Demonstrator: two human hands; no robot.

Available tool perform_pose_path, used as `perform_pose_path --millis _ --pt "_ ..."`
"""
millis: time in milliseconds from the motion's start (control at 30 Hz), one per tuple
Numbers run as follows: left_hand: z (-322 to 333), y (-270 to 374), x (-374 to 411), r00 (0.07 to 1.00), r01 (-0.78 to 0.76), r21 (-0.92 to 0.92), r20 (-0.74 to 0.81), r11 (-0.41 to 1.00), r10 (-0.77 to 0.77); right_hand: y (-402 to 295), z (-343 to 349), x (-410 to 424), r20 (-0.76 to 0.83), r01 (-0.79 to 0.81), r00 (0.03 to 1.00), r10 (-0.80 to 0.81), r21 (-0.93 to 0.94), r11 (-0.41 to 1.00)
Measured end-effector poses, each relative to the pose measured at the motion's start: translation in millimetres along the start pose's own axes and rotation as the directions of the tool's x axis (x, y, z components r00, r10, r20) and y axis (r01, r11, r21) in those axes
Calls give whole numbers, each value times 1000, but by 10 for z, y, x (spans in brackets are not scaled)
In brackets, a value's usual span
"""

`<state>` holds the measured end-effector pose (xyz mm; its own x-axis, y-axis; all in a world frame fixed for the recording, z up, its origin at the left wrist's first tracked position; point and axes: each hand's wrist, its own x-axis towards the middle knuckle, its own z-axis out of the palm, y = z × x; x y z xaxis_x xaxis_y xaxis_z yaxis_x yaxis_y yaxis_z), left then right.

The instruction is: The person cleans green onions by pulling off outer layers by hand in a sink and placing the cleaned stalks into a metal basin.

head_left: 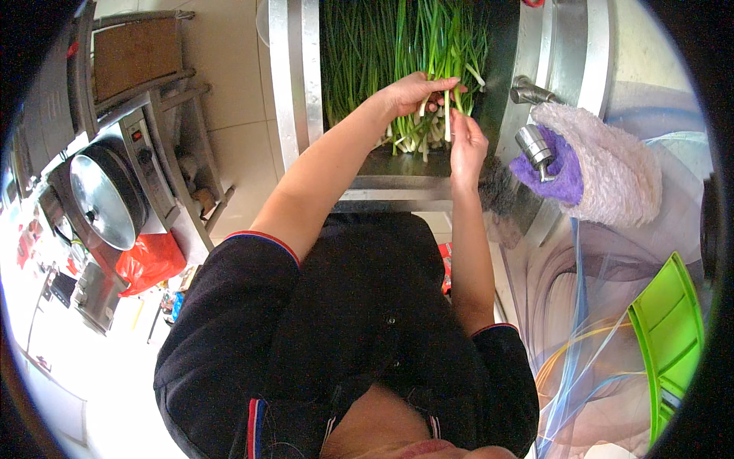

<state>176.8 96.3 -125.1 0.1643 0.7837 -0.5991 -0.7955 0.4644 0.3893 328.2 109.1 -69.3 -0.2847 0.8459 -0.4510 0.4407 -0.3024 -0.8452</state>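
My left hand [423,94] is closed around a few green onions [440,46], its thumb lying across their stalks. White root ends poke out below its fingers. Just below it, my right hand [469,143] pinches at the lower end of one held stalk with thumb and fingers. A thick layer of more green onions [361,63] fills much of the stainless steel sink [294,80], bulbs pointing towards me. The sink's dark bottom shows in front of the bulbs.
Right of the sink, a faucet [533,92] with a metal nozzle [534,144] has a fluffy towel [613,166] about it. A green plastic piece [668,338] stands lower right. On the left are a lidded pan [103,198] on a cooker and a red plastic bag [152,261].
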Motion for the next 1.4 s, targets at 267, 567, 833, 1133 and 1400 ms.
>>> perform_pose_path --millis 267,567,833,1133,1400 --pt "36 262 -114 991 -134 -120 4 984 135 159 -140 -225 304 -232 895 326 -306 923" --pt "-316 144 23 949 -96 159 -284 983 139 213 104 130 203 96 963 175 -871 482" --pt "-276 234 -335 971 115 203 -228 972 -67 -6 -121 74 305 -371 874 379 -85 925" --pt "-70 -21 -594 991 102 466 28 879 -130 -160 -4 -6 292 -271 918 268 -30 962" --pt "-158 -79 -579 986 111 553 46 826 -163 -311 -31 167 332 -240 866 373 -378 894"
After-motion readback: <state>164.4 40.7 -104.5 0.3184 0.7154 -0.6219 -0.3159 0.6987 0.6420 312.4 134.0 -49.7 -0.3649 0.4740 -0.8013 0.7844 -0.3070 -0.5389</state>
